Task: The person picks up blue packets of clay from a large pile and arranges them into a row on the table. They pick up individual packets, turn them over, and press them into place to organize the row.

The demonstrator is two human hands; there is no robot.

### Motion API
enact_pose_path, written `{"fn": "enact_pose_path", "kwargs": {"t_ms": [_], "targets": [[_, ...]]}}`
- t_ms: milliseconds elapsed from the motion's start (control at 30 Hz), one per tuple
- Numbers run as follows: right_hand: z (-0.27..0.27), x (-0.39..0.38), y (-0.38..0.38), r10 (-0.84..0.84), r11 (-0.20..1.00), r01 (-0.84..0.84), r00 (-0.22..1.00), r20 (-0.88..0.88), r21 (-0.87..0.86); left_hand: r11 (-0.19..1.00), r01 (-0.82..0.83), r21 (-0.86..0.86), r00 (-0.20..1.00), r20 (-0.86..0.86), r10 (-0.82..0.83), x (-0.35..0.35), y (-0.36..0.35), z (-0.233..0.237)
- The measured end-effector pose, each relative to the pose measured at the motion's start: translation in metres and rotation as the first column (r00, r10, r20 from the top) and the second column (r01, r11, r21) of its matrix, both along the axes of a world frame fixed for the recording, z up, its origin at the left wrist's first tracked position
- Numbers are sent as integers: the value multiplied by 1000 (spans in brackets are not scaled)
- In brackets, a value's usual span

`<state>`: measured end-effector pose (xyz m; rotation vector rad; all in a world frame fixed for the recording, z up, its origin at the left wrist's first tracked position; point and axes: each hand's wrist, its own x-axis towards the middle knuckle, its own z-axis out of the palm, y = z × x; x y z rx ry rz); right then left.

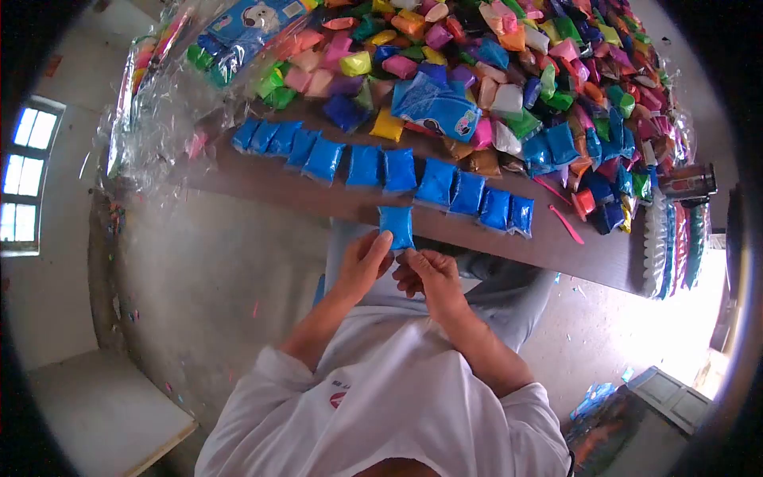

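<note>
Left hand point(364, 262): clamped on blue packet point(396, 226)
Right hand point(433, 274): pinching its bottom edge
Packet: mid-frame, lengthwise upward from both hands

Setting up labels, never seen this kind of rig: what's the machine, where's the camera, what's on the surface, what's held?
There's no machine: these are a person's bare hands. The single picture comes from a camera worn on that person's head, looking forward and down. The left hand holds a small blue packet in front of the table edge; the right hand has its fingertips at the packet's lower corner, grip unclear. On the dark table lie a row of similar blue packets, a heap of multicoloured packets behind it, and crumpled clear plastic toward the left.
</note>
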<state>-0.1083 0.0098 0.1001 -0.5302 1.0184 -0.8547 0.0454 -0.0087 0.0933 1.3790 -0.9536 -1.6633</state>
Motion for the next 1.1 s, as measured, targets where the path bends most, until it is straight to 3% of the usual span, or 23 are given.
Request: {"fn": "enact_pose_path", "kwargs": {"t_ms": [1100], "targets": [[-2, 9, -2, 17, 1000, -17, 1000, -6, -1, 993, -78, -93, 997, -6, 78, 7, 2, 0]]}}
